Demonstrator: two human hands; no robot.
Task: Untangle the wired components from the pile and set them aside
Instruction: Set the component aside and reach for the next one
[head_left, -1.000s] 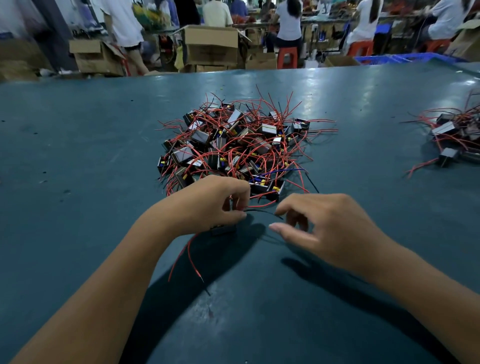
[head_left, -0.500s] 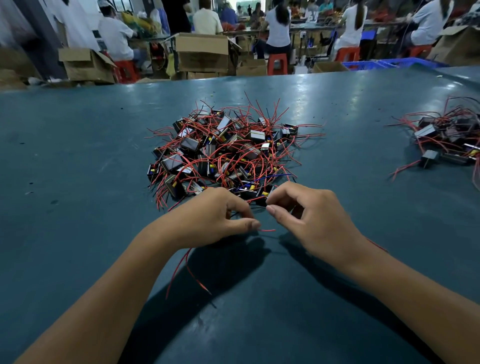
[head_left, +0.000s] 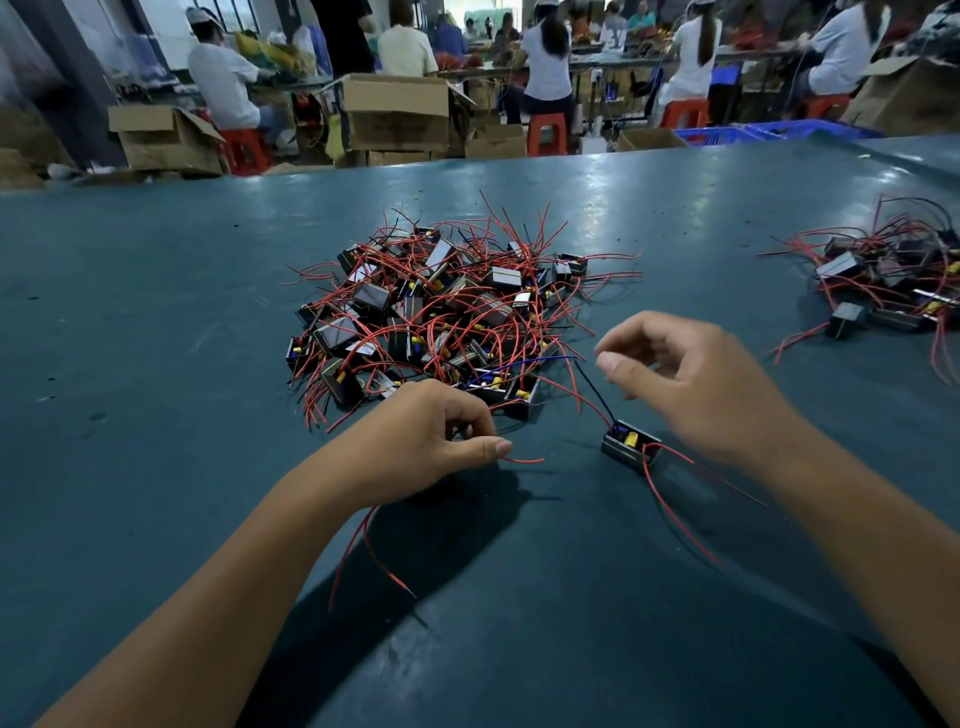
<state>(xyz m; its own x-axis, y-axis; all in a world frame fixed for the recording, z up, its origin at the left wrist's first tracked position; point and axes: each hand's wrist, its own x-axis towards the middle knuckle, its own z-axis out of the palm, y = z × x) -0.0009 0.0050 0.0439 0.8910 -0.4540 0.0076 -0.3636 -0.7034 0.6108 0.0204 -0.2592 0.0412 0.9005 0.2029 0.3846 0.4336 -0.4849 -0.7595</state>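
Freed component (head_left: 630, 446) lies upright, red wires (head_left: 675, 512) trailing toward viewer.

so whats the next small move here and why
Probably the right hand takes the loose component and carries it to the set-aside pile. It lies apart from the main pile, and that hand hangs over it holding nothing, while the left hand pinches red wires.

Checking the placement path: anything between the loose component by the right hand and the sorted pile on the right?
Nothing visible. The small black box component with red leads lies apart from the main tangled pile; only bare teal tabletop separates it from the set-aside pile.
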